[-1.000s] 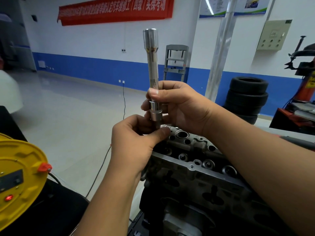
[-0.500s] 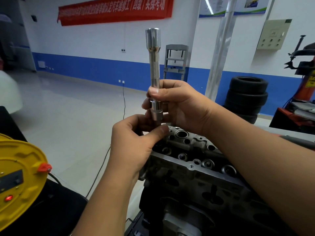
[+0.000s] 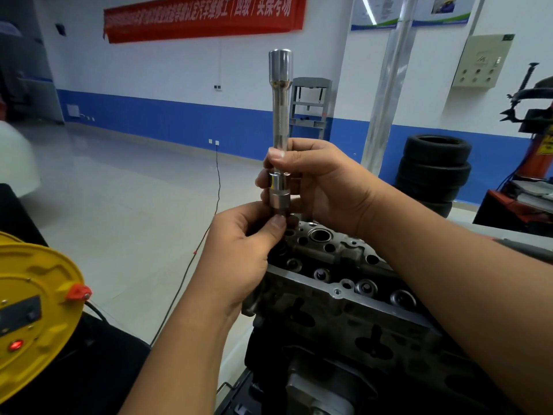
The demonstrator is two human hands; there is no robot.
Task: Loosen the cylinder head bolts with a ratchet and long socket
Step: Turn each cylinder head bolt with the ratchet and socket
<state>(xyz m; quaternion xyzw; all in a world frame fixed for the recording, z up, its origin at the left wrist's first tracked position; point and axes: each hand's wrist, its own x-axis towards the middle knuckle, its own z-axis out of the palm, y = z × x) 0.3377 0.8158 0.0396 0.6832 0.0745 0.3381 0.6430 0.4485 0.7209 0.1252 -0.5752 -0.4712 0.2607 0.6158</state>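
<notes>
Head view — right hand grips the upright long socket; left hand pinches its lower end.

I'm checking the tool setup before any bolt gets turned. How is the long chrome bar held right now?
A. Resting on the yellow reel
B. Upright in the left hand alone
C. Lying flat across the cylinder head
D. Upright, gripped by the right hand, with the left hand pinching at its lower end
D: the bar stands upright above the cylinder head, the right hand curled round it and the left hand pinching just below its lower socket end.
</notes>
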